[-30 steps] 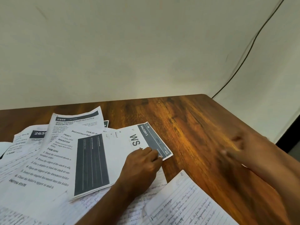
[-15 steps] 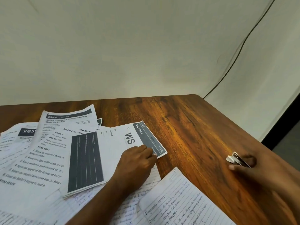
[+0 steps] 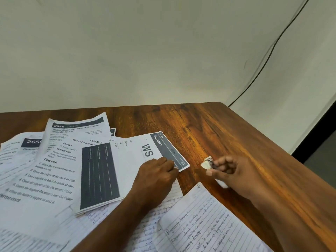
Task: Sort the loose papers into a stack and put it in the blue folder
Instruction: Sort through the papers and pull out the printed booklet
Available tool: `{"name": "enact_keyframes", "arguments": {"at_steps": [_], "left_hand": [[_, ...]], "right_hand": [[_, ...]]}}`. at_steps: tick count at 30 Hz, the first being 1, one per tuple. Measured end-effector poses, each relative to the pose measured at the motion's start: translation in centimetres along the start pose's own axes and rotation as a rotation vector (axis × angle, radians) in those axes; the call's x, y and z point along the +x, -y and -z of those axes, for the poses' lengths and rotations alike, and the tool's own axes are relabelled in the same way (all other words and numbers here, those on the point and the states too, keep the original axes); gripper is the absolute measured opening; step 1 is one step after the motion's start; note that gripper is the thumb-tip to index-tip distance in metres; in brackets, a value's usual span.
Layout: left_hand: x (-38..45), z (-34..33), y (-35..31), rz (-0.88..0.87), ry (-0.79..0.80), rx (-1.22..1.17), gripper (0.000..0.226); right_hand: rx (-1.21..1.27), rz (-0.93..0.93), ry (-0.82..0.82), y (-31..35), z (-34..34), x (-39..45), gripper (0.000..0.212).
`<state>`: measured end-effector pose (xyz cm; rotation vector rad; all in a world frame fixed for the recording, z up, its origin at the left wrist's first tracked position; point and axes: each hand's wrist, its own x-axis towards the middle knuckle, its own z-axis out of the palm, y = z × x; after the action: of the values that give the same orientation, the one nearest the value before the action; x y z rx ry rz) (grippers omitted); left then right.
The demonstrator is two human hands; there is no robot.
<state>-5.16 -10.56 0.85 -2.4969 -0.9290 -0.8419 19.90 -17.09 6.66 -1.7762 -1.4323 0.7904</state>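
Observation:
Loose printed sheets [image 3: 60, 171] lie fanned over the left half of the wooden table [image 3: 227, 135]. On top sits a small stack headed "BALCONY 2" [image 3: 127, 160], and my left hand [image 3: 156, 177] pinches its near right corner. My right hand [image 3: 234, 173] grips a small white stapler [image 3: 207, 163] just right of that corner, its metal nose pointing at the stack. Handwritten lined pages [image 3: 205, 222] lie at the front. No blue folder is in view.
The table's right edge runs diagonally from the far corner [image 3: 221, 104] towards the lower right. A black cable [image 3: 269, 51] hangs down the white wall behind. Bare wood lies between the papers and the right edge.
My right hand has come in from the right edge with the stapler and now sits close to the stack's corner. My left hand has kept its hold on the corner.

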Motion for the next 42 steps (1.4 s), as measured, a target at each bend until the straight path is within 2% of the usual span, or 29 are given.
{"name": "enact_keyframes", "arguments": {"at_steps": [3, 9, 15, 20, 25, 31, 37, 42], "left_hand": [[0.0, 0.1, -0.1, 0.000, 0.001, -0.003, 0.021], [0.0, 0.2, -0.2, 0.008, -0.004, -0.022, 0.023], [0.0, 0.1, -0.2, 0.007, -0.019, -0.014, 0.014], [-0.1, -0.2, -0.1, -0.001, 0.001, -0.031, 0.013], [0.1, 0.1, -0.1, -0.007, -0.004, -0.024, 0.014], [0.2, 0.3, -0.2, -0.009, -0.023, -0.021, 0.013], [0.0, 0.2, -0.3, 0.008, -0.022, -0.035, 0.018], [0.0, 0.4, -0.4, 0.006, -0.037, -0.031, 0.017]], "right_hand": [[0.122, -0.100, 0.099, 1.7, -2.1, -0.4, 0.041], [0.296, -0.207, 0.204, 2.5, -3.3, -0.9, 0.033], [0.529, -0.357, 0.340, 2.5, -3.2, 0.3, 0.046], [0.521, -0.373, 0.379, 2.4, -3.3, 1.4, 0.056], [0.521, -0.380, 0.381, 2.4, -3.6, 2.0, 0.049], [0.521, -0.391, 0.383, 2.1, -4.1, 2.5, 0.055], [0.531, -0.405, 0.368, 2.1, -4.2, 2.7, 0.047], [0.546, -0.416, 0.369, 2.0, -4.4, 2.8, 0.048]]}}
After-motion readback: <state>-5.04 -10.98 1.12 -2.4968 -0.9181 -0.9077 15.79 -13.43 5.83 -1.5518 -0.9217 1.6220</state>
